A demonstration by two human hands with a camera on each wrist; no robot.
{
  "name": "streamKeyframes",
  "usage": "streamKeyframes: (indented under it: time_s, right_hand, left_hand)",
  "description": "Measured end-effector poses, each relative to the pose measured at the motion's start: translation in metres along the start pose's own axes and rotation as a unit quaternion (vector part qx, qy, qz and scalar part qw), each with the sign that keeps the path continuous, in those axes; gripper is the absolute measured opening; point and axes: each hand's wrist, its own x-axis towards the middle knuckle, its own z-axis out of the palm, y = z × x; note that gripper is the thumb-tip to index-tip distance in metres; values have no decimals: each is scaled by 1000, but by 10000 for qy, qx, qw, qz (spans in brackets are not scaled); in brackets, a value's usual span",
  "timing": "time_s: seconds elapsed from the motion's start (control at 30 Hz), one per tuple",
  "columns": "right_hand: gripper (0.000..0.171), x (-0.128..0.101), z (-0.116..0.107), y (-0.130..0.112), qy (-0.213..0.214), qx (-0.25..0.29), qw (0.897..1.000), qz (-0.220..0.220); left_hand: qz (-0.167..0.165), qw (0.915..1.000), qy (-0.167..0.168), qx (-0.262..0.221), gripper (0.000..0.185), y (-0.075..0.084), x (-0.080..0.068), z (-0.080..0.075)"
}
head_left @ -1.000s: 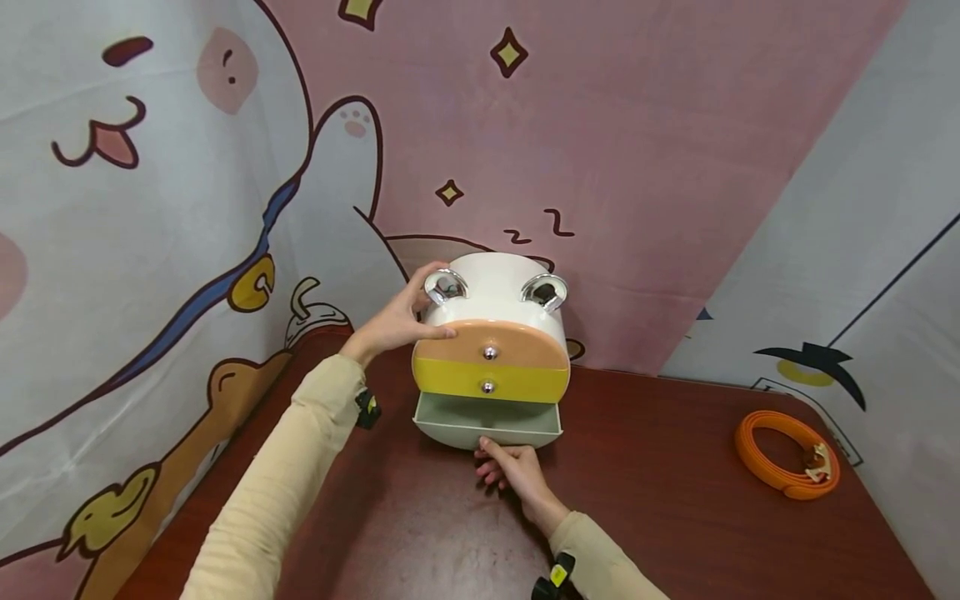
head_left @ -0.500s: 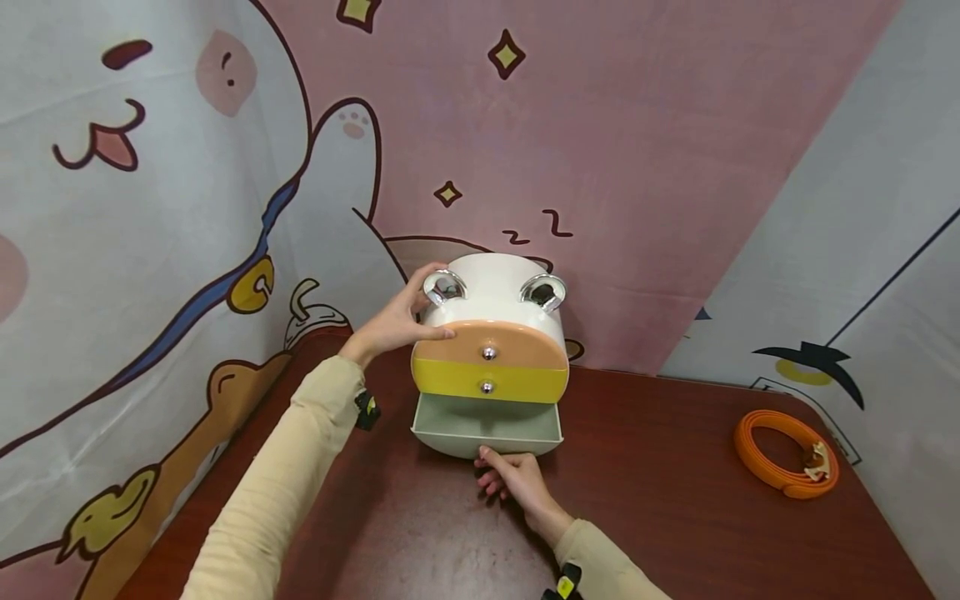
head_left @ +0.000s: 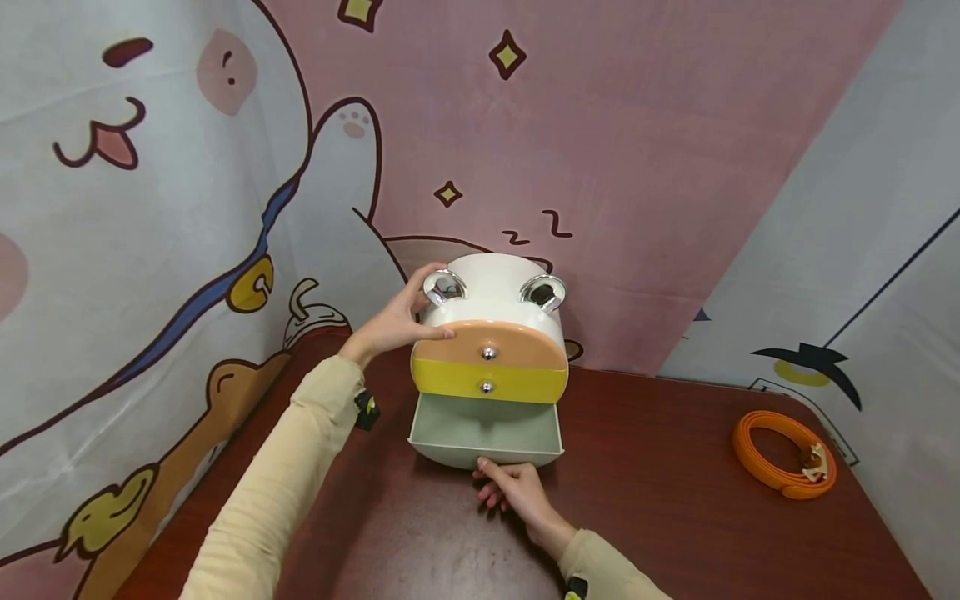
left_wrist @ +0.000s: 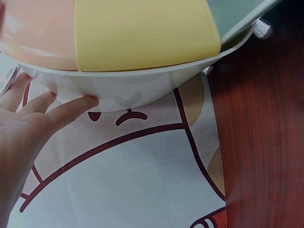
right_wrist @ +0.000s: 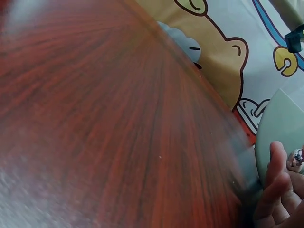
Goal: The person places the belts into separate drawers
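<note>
A small frog-shaped drawer box point(head_left: 497, 287) with a white body and two silver eyes stands on the table, its peach drawer point(head_left: 450, 354) and yellow drawer point(head_left: 450, 379) closed. Below them, the pale green bottom drawer point(head_left: 442, 429) is pulled well out and looks bare inside. My left hand point(head_left: 393, 321) holds the box's upper left side, thumb on the peach front and fingers along the white wall point(left_wrist: 118, 90). At the green drawer's front, my right hand point(head_left: 521, 496) pinches its silver knob point(right_wrist: 295, 160) between thumb and fingers.
A coiled orange strap point(head_left: 765, 479) with a metal buckle lies at the right of the dark red wooden table point(head_left: 660, 467). Cartoon-printed cloth point(head_left: 615, 167) stands close behind the box and along both sides.
The green bottom drawer has slid further out toward me, with my right hand moving back along with it. My left hand and the box body have stayed in place.
</note>
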Motion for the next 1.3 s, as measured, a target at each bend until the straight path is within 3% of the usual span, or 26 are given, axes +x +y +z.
streamKeyframes:
  time_s: [0.4, 0.9, 1.2, 1.3]
  right_hand:
    - [44, 10, -5, 33, 51, 16, 9999, 138]
    - [44, -4, 0, 35, -97, -44, 9997, 209]
    - [40, -25, 5, 11, -175, 59, 9997, 184]
    - [40, -24, 5, 18, -156, 63, 9997, 182]
  left_hand:
    - [7, 10000, -33, -79, 97, 3, -1, 1]
    - [83, 9997, -23, -207, 97, 4, -1, 1]
    - [-6, 9999, -10, -166, 97, 5, -3, 1]
    - [-30, 9999, 2, -152, 97, 6, -3, 2]
